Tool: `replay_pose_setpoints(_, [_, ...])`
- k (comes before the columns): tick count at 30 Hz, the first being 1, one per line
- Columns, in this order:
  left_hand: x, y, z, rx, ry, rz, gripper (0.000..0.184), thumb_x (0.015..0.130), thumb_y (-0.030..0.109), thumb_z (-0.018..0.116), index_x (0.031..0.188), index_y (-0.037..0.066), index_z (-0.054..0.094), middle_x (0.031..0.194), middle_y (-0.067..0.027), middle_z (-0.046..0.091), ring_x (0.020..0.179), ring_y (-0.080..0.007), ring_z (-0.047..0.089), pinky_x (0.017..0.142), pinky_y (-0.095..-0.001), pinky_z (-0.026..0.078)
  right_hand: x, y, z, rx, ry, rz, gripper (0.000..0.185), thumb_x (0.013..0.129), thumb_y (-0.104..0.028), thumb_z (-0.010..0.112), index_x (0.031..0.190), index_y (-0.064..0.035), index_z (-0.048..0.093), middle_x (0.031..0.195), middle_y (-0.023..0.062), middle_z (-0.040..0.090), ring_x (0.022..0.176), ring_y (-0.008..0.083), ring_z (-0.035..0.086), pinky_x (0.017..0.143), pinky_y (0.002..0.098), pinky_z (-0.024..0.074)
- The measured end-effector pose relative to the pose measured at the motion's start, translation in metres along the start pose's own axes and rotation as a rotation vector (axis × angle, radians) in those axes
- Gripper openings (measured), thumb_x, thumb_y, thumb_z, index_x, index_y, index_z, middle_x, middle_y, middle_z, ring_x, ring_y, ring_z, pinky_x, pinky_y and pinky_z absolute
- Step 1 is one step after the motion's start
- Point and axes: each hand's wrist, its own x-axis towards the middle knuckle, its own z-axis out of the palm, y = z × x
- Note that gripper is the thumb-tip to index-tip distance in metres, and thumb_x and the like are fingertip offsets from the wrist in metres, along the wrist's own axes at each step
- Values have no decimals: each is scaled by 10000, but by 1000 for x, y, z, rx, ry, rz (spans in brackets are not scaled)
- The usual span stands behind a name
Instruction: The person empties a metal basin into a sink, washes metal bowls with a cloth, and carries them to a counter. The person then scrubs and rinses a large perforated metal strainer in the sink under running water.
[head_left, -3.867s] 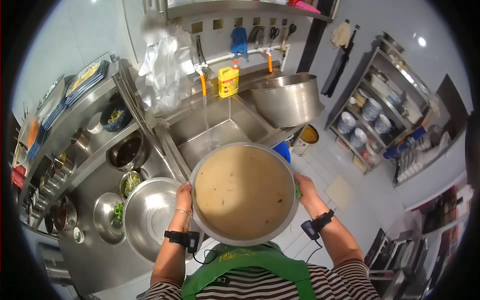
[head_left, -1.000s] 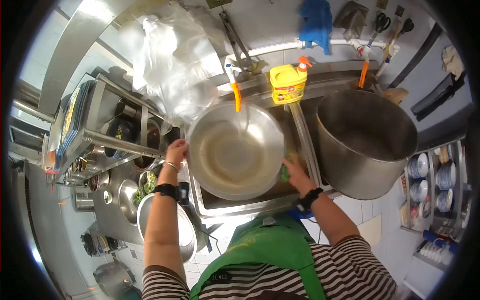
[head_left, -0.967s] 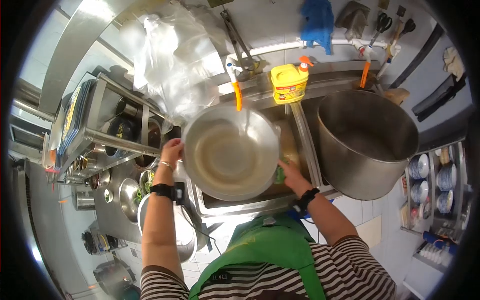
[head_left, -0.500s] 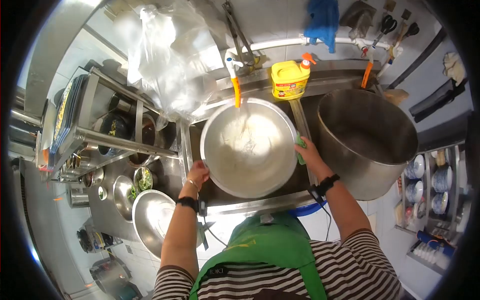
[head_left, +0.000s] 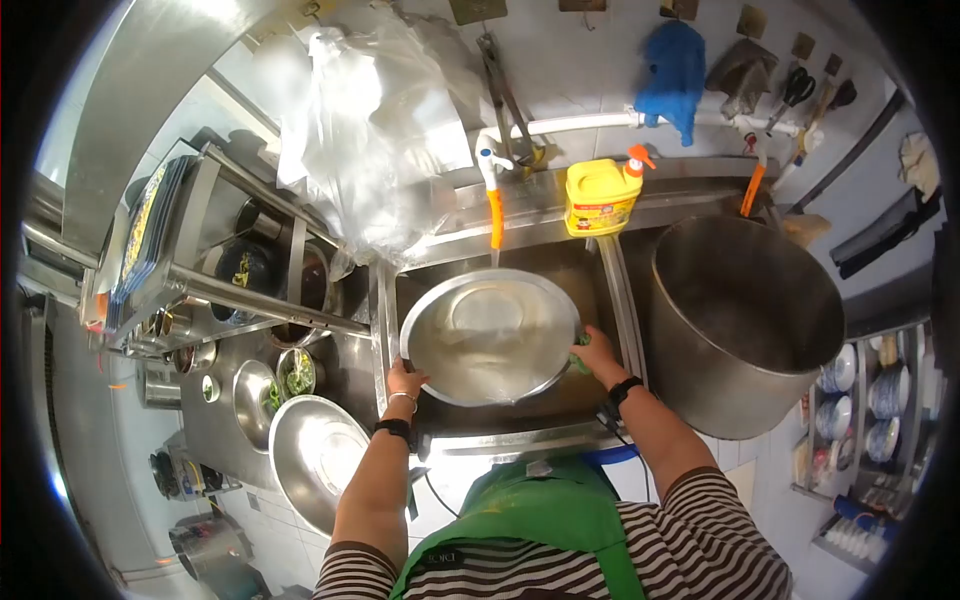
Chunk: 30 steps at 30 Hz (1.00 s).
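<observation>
Gripping the bowl [head_left: 490, 335] from opposite sides, the left hand [head_left: 405, 382] and right hand [head_left: 598, 355] held it above the left part of the sink [head_left: 510, 440], between its back ledge and front edge. That spread grip probably shared the weight and controlled the tilt: the bowl leaned toward the person, cloudy water pooled at its near side. The left hand was closed on the near-left rim; the right was closed at the right rim beside a green cloth [head_left: 580, 358], though whether it pinched the cloth against the metal could not be told. An orange hose [head_left: 496, 215] hung beyond the far rim, pointing down into the sink. A yellow bottle [head_left: 600, 200] stood on the back ledge, likely for easy reach, and a large pot [head_left: 740, 370] occupied the sink's right end.
</observation>
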Motion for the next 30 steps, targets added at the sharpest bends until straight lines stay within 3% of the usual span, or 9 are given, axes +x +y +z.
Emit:
replay_pose_setpoints(6, [18, 40, 21, 233, 149, 93, 232, 845, 91, 654, 1045, 3, 575, 857, -122, 660, 784, -276, 666, 679, -393, 551, 18, -19, -18, 284, 74, 89, 547, 733, -143, 764, 1208, 27, 554, 1144, 157, 629, 1075, 302, 597, 928, 354, 464])
replay_pose_setpoints(8, [25, 49, 25, 371, 198, 183, 235, 850, 120, 652, 1049, 15, 584, 896, -146, 691, 827, -318, 676, 728, -417, 538, 9, -43, -31, 153, 351, -98, 350, 750, -127, 733, 1035, -2, 573, 993, 128, 621, 945, 255, 602, 821, 356, 472])
replay_pose_setpoints(11, [35, 59, 29, 476, 199, 110, 253, 861, 167, 641, 1079, 47, 597, 956, -173, 698, 902, -364, 660, 813, -428, 510, 8, -54, -53, 210, 314, -244, 278, 743, -96, 684, 861, -8, 447, 870, 150, 472, 829, 333, 501, 768, 402, 423])
replay_pose_setpoints(17, [41, 32, 52, -129, 23, 227, 276, 875, 60, 563, 1142, 115, 600, 874, -143, 691, 774, -236, 692, 678, -379, 557, -51, -121, -130, -26, 355, -637, 191, 711, -76, 638, 830, -15, 501, 829, 150, 486, 743, 352, 525, 664, 413, 455])
replay_pose_setpoints(21, [-31, 37, 26, -27, 134, 396, 460, 877, 100, 592, 1328, 94, 501, 1131, -195, 661, 973, -297, 681, 859, -361, 533, -87, -144, -156, -343, 393, -734, 165, 711, -91, 650, 808, -31, 532, 833, 163, 507, 734, 364, 569, 610, 440, 460])
replay_pose_setpoints(25, [-126, 19, -53, -211, -160, 104, 427, 844, 101, 669, 1256, 75, 559, 1171, -175, 627, 1043, -244, 656, 883, -352, 524, -110, -158, -169, -385, 310, -809, 190, 727, -111, 654, 827, -23, 518, 866, 176, 516, 790, 386, 568, 654, 456, 466])
replay_pose_setpoints(27, [-173, -11, -101, 176, 288, 287, 351, 818, 20, 657, 1160, 59, 592, 1070, -133, 636, 952, -230, 668, 795, -348, 543, -114, -149, -171, -547, 345, -705, 192, 775, -96, 638, 887, -2, 513, 916, 209, 511, 853, 416, 540, 706, 478, 432])
replay_pose_setpoints(28, [-200, -19, -125, 10, 499, 217, 346, 774, -61, 630, 1097, 58, 594, 1018, -134, 614, 893, -274, 651, 709, -361, 537, -119, -147, -171, -598, 397, -734, 242, 752, -87, 649, 930, 4, 512, 912, 199, 512, 885, 404, 542, 731, 482, 438])
replay_pose_setpoints(30, [-252, -51, -185, 327, 913, 160, 355, 717, -64, 654, 1047, 44, 575, 1036, -160, 574, 988, -343, 549, 829, -438, 459, -127, -148, -171, -551, 411, -805, 234, 766, -94, 652, 926, 6, 513, 907, 197, 514, 872, 404, 544, 729, 467, 442])
